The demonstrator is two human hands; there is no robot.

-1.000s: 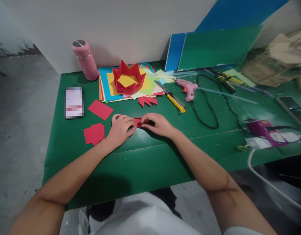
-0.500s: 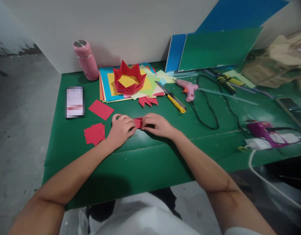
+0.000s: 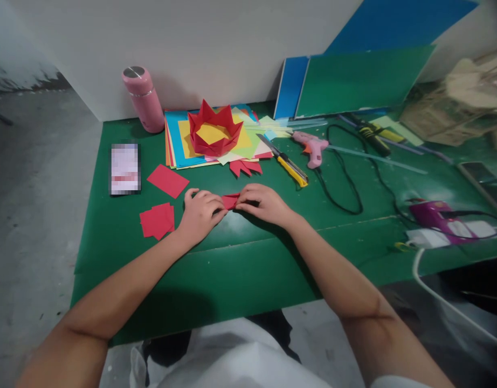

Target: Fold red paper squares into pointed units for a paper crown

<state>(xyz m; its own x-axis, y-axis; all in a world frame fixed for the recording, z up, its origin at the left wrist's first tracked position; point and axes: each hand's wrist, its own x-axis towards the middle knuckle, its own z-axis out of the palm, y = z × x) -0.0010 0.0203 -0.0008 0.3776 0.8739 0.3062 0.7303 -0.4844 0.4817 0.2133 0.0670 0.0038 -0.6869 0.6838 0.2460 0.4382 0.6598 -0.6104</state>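
While the left hand [image 3: 200, 216] and right hand [image 3: 265, 205] pinch a partly folded red paper [image 3: 229, 201] at the table's [image 3: 248, 275] middle, a pointed red ring [image 3: 214, 149] already stands assembled on the far paper stack [image 3: 174, 144]; the flat red squares [image 3: 157, 221] at left seem not yet folded.

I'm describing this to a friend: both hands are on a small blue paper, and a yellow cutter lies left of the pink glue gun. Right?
Not quite: the head view shows the small paper at both hands is red, not blue. The yellow cutter does lie left of the pink glue gun.
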